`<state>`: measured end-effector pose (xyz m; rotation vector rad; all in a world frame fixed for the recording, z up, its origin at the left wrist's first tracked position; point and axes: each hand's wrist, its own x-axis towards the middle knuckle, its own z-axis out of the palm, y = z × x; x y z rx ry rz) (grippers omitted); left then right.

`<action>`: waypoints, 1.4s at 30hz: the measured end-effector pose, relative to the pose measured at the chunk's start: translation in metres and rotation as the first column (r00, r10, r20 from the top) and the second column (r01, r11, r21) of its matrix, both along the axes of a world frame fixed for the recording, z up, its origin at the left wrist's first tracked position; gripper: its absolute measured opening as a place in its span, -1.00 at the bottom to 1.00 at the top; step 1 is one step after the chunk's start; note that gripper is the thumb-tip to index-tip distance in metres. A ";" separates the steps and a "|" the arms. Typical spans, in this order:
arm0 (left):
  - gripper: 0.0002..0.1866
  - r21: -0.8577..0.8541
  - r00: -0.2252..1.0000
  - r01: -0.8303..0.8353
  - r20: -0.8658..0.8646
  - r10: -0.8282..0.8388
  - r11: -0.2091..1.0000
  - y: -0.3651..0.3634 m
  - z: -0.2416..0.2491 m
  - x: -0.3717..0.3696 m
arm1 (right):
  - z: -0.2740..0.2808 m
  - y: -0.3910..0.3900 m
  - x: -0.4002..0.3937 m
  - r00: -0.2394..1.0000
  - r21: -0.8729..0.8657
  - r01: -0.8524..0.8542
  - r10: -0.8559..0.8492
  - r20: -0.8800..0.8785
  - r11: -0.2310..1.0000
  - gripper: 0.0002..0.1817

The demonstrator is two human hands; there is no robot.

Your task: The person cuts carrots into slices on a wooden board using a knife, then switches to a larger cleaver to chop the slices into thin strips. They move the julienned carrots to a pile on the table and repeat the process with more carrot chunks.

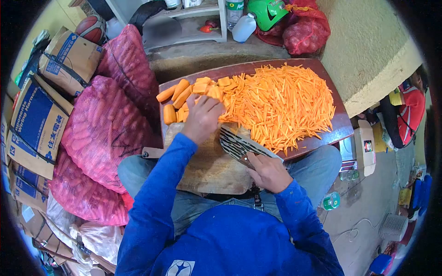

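Note:
My left hand reaches over the near edge of a pile of carrot pieces, its fingers curled down among them and the fingertips partly hidden. My right hand grips the handle of a broad knife with a dark patterned blade. The blade lies over the right side of a worn wooden cutting board, close to my left hand. A big heap of carrot strips covers the right part of the dark table. Whole peeled carrots rest at the table's left end.
Pink mesh sacks crowd the left, beside cardboard boxes. A metal blade-like piece sticks out left of the board. Behind stand a shelf, a jug and a red net bag. A wall borders the right.

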<state>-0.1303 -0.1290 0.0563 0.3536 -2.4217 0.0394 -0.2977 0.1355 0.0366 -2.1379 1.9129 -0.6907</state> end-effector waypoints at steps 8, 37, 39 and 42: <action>-0.65 0.296 0.980 -0.197 0.051 0.191 0.935 0.084 -0.040 0.099 | 0.012 0.002 -0.003 0.998 -0.025 0.042 -0.041 0.037 0.999 -0.48; -0.46 0.516 0.971 -0.238 0.108 0.213 0.823 0.145 -0.036 0.077 | 0.057 -0.013 -0.009 0.816 0.265 0.191 -0.303 0.492 0.945 -0.64; -0.51 0.536 0.981 -0.186 0.056 0.185 0.824 0.144 -0.038 0.080 | 0.042 -0.004 -0.006 0.879 0.133 0.142 -0.186 0.440 0.981 -0.62; -0.59 0.538 0.989 -0.137 0.026 0.146 0.832 0.140 -0.044 0.086 | 0.052 0.006 0.013 0.804 0.312 0.040 -0.216 0.554 0.949 -0.57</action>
